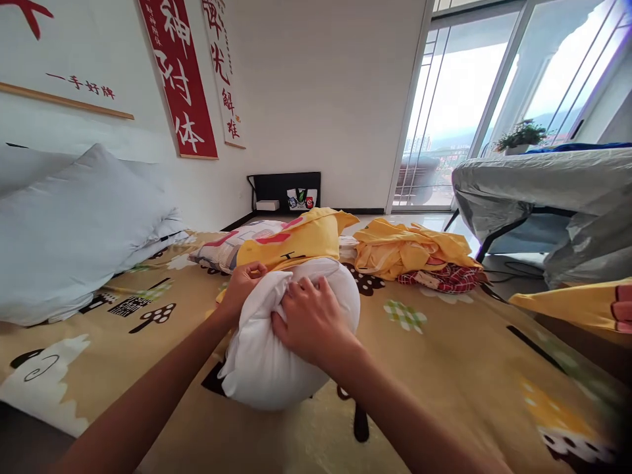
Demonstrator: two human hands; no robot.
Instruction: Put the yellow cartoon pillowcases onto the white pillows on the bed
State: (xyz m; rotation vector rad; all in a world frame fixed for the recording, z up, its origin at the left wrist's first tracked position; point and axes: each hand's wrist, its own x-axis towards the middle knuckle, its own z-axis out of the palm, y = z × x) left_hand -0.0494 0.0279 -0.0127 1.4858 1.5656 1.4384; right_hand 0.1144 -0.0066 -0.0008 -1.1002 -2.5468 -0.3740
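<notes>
A white pillow (pixel 276 355) lies bunched up on the patterned yellow bedsheet (pixel 444 368) in front of me. My left hand (pixel 243 284) is closed, pinching the pillow's top edge together with the rim of a yellow pillowcase (pixel 296 242) that lies just behind it. My right hand (pixel 309 322) presses down on the pillow's upper side, fingers curled and gripping its fabric.
Grey-white pillows (pixel 74 230) are stacked at the left against the wall. A heap of yellow and red-checked bedding (pixel 415 253) lies behind on the bed. A covered chair (pixel 543 197) stands at the right beside the glass doors. A patterned pillow (pixel 232 243) lies behind the yellow pillowcase.
</notes>
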